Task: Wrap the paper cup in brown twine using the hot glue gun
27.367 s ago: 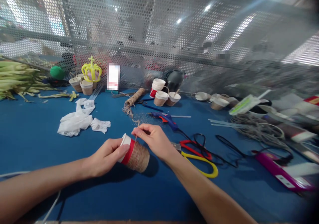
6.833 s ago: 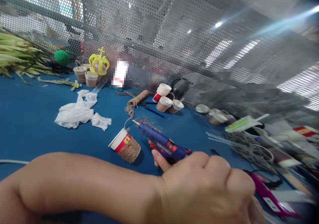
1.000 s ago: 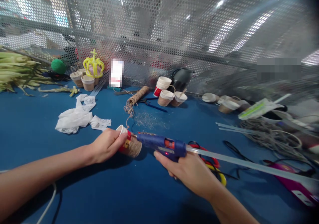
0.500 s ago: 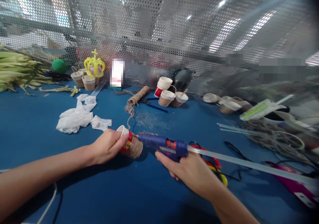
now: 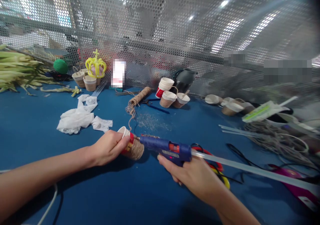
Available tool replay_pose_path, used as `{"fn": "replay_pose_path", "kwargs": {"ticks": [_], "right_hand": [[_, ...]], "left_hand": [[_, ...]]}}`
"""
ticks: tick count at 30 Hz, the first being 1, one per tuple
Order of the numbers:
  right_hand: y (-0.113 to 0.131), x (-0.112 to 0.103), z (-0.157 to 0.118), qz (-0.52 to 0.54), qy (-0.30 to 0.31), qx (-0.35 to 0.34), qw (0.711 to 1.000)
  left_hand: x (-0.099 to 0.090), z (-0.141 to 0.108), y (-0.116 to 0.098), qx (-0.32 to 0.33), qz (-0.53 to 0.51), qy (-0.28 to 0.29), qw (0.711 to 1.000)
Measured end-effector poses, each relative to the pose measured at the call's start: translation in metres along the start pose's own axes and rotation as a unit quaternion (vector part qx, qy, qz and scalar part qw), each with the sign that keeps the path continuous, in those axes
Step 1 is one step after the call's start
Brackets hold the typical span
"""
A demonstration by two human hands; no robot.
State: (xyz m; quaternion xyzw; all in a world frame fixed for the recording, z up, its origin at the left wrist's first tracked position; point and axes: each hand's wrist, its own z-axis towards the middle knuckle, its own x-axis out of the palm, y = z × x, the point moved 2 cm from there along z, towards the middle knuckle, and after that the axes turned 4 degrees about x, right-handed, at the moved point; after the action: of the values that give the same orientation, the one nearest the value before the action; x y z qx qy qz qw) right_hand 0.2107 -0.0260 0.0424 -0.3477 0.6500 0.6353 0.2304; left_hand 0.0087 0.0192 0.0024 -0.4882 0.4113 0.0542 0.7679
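Note:
My left hand [image 5: 109, 147] is closed on a paper cup [image 5: 137, 149], tilted on its side with its white rim up and to the left. Twine covers the cup's lower part, and red print shows above it. My right hand [image 5: 187, 171] grips a blue glue gun [image 5: 163, 146] with a long clear glue stick [image 5: 240, 165] sticking out of its back. The gun's nozzle points left at the cup, at the edge of the twine; whether it touches, I cannot tell. A strand runs from the cup back to a roll of twine [image 5: 140, 97].
Crumpled white cloth [image 5: 76, 118] lies on the blue table [image 5: 140, 198]. Behind are pliers [image 5: 157, 108], twine-covered cups [image 5: 168, 99], a yellow crown [image 5: 96, 66] and a mesh wall [image 5: 150, 28]. Scissors [image 5: 220, 171] and grey cord [image 5: 265, 140] lie on the right, dry husks [image 5: 17, 69] far left.
The glue gun and my right hand have shifted very slightly right and down in view, along with a small drift of the whole scene. Both holds are the same.

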Motion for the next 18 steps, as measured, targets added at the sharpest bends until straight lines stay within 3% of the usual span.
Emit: {"fn": "replay_pose_path", "kwargs": {"ticks": [18], "right_hand": [[0.0004,0.0001,0.0021,0.001,0.003,0.04,0.999]], "left_hand": [[0.0008,0.0006,-0.002,0.007,-0.007,0.003,1.0]]}}
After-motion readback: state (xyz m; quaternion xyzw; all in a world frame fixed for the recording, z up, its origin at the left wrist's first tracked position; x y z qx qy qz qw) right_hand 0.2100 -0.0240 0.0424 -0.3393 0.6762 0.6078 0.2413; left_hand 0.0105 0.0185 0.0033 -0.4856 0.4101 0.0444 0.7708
